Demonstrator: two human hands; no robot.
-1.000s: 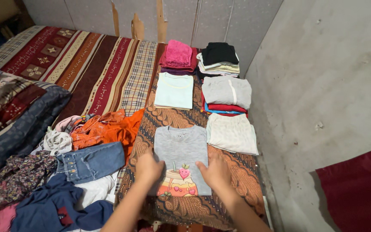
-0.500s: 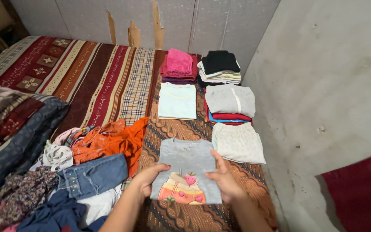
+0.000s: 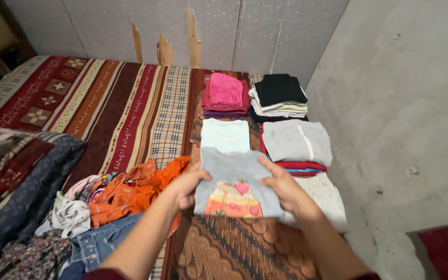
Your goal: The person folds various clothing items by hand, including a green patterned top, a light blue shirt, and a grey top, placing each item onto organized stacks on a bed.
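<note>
A folded grey T-shirt (image 3: 234, 176) with an orange drink and a strawberry printed on it is lifted off the brown patterned cloth (image 3: 234, 249). My left hand (image 3: 186, 185) grips its left edge. My right hand (image 3: 283, 186) grips its right edge. The shirt hangs just in front of a folded pale mint top (image 3: 225, 135) and partly hides it.
Folded piles lie beyond: a pink stack (image 3: 225, 92), a black-and-cream stack (image 3: 280, 96), a grey top on red ones (image 3: 297, 142), a cream garment (image 3: 325, 199). Loose clothes, an orange one (image 3: 130, 192) and jeans (image 3: 99, 241), lie left on the striped bed cover (image 3: 105, 103). Grey wall (image 3: 400, 103) at right.
Both hands went from pressing the grey T-shirt flat on the cloth to gripping its sides, then lifted it and carried it forward toward the mint top.
</note>
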